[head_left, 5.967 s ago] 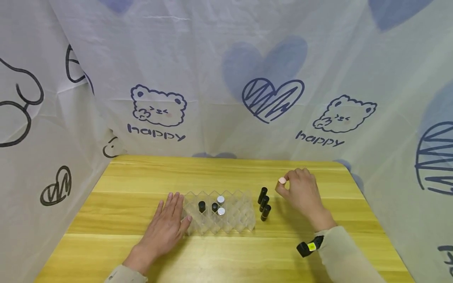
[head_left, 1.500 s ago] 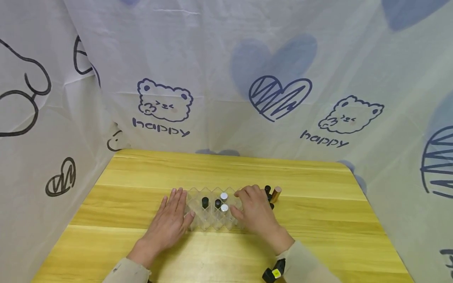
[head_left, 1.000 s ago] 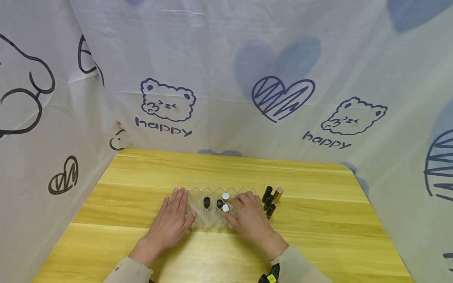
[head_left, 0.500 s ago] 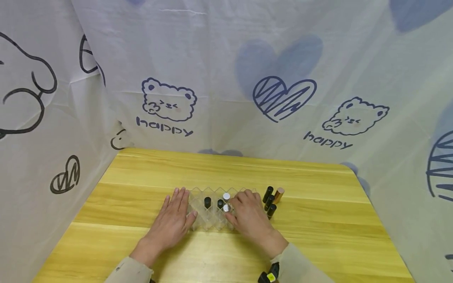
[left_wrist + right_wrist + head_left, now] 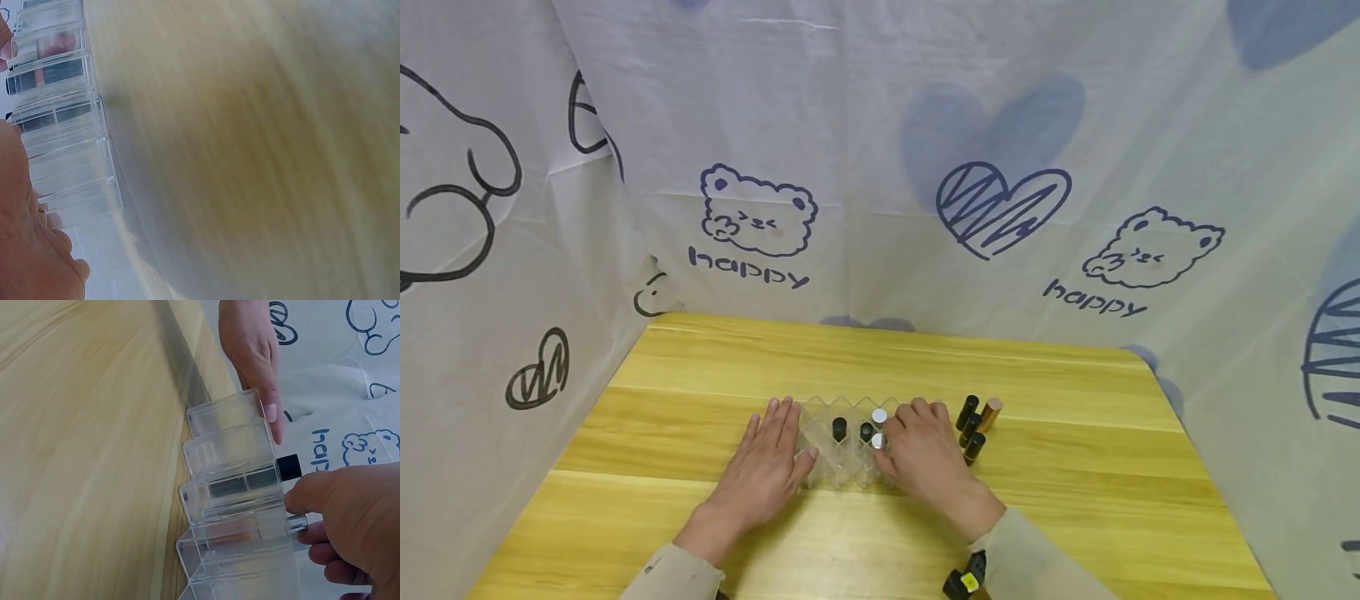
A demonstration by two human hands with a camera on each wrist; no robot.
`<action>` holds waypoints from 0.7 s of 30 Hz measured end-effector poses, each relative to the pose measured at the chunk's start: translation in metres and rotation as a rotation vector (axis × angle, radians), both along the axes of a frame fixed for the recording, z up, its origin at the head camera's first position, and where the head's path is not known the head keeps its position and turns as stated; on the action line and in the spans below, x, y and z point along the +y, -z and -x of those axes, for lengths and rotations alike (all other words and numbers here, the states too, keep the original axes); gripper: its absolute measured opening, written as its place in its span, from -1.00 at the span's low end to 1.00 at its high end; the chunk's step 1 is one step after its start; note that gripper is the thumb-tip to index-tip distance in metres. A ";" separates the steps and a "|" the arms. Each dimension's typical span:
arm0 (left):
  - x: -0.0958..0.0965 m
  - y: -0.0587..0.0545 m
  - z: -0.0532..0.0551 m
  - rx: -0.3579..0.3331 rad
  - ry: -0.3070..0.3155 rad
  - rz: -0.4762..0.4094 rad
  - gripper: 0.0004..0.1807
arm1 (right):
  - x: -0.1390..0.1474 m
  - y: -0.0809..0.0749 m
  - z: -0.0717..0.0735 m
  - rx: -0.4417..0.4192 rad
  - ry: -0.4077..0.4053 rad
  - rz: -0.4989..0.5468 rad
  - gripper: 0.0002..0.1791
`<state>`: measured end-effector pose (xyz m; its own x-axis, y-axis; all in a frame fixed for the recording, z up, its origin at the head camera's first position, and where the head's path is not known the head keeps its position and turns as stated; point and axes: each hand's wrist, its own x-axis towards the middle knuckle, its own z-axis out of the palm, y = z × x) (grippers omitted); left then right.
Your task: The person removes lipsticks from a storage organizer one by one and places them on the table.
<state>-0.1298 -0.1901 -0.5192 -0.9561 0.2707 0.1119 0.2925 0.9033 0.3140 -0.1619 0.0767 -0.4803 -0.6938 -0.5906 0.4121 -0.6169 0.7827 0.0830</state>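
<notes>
I have the right hand (image 5: 925,454) down over the rack (image 5: 842,477), and the step in hand, as I judge it, is getting hold of the front silver tube (image 5: 878,441) to draw it out. In the right wrist view my thumb and curled fingers come round its cap from both sides, so I read the grip as clamped on that cap; how firmly, I can't tell. The tube itself sits in a compartment near the middle of the rack, cap above the rim, body down inside the clear walls. The back silver tube (image 5: 879,415) is just behind it, and two black tubes (image 5: 839,430) stand in the rack to its left.

My left hand (image 5: 762,462) lies against the rack's left end, fingers straight, thumb at the near corner. It grasps nothing; I take it to be bracing.

Right of the rack, three black tubes (image 5: 970,430) and a gold tube (image 5: 991,413) stand bunched on the surface (image 5: 722,358). That looks to me like the place for whatever leaves the rack.

The next move calls for a straight upward pull until the base clears the rim, since a slanted one could bind against the walls. I'd want the left hand's pressure kept on, my fingers clear of the back cap, then a gentle set-down.
</notes>
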 end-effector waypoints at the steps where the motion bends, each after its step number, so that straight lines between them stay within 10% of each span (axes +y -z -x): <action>1: 0.000 0.000 0.000 0.000 0.001 0.001 -0.17 | 0.000 0.000 0.000 -0.016 0.010 -0.003 -0.69; 10: 0.001 -0.001 -0.001 0.001 -0.001 0.002 -0.18 | -0.004 -0.005 -0.002 -0.168 0.060 0.020 -0.71; 21: 0.001 0.000 0.000 0.016 -0.008 0.028 -0.17 | -0.001 -0.008 0.006 -0.043 -0.033 0.018 -0.69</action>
<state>-0.1299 -0.1894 -0.5191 -0.9565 0.2660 0.1198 0.2897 0.9142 0.2834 -0.1683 0.0755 -0.4723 -0.6912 -0.6064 0.3931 -0.6454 0.7627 0.0417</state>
